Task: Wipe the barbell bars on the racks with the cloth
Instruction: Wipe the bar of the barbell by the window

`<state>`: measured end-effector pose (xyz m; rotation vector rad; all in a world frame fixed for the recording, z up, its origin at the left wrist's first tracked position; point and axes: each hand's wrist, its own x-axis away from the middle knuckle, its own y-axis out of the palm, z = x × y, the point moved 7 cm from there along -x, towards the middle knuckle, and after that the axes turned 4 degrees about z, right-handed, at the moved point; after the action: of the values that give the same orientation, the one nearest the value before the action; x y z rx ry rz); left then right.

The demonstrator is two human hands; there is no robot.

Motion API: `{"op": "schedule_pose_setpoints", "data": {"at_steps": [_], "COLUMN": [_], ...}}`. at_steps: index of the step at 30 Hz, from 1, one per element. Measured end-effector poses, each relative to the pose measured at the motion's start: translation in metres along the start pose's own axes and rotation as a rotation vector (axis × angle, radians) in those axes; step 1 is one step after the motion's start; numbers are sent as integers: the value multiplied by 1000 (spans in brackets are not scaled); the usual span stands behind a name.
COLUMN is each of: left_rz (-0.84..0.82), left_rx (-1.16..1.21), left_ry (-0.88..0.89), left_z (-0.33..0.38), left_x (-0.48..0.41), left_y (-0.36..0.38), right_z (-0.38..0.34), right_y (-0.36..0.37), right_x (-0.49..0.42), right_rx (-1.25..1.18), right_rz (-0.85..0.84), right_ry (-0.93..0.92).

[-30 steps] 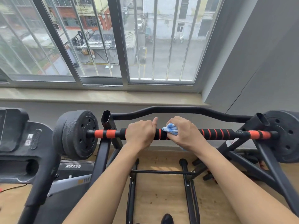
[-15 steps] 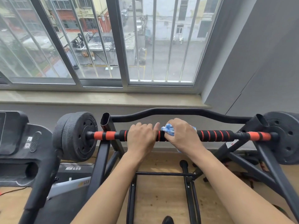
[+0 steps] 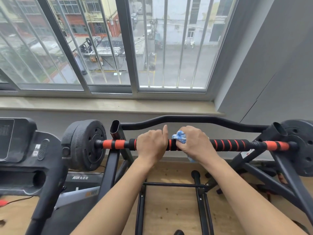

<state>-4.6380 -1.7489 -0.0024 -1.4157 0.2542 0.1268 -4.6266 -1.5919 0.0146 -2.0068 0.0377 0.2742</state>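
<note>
The barbell bar (image 3: 227,144), sleeved in black foam with orange bands, is lying across the uprights of a black rack (image 3: 116,133), its long axis running left to right in front of the person, with a black weight plate (image 3: 88,145) on its left end and another (image 3: 303,146) on its right. The blue cloth (image 3: 179,136) is bunched against the bar near its middle, under the right hand (image 3: 196,143), whose fingers are curling over cloth and bar together. Just beside it, the left hand (image 3: 151,145) is wrapping round the bare foam, thumb lifted, apparently steadying the bar. Most of the uncovered foam is stretching away to the right of the cloth, so the right hand is the nearer one for that length. Below is a wooden floor (image 3: 169,209); a treadmill (image 3: 25,150) is standing at the left, and a barred window (image 3: 128,44) is facing the rack above a sill.
</note>
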Motion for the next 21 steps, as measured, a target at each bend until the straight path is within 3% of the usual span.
{"op": "schedule_pose_setpoints", "data": {"at_steps": [2, 4, 8, 12, 16, 18, 21], "left_rz": [185, 182, 12, -182, 43, 169, 118], "left_rx": [-7, 32, 38, 24, -3, -36, -65], "left_ry": [121, 132, 57, 132, 71, 177, 165], "left_z": [1, 0, 2, 0, 0, 3, -2], "left_x": [14, 11, -13, -30, 2, 19, 13], "left_y": [-1, -5, -3, 15, 0, 0, 2], "right_z": [-3, -4, -4, -2, 1, -1, -3], "right_y": [2, 4, 3, -2, -1, 0, 1], "right_x": [-1, 1, 5, 5, 0, -3, 2], "right_rx": [36, 53, 10, -70, -35, 2, 6], "right_rz": [12, 13, -12, -39, -2, 23, 26], "right_ry": [23, 34, -19, -47, 29, 55, 44]}}
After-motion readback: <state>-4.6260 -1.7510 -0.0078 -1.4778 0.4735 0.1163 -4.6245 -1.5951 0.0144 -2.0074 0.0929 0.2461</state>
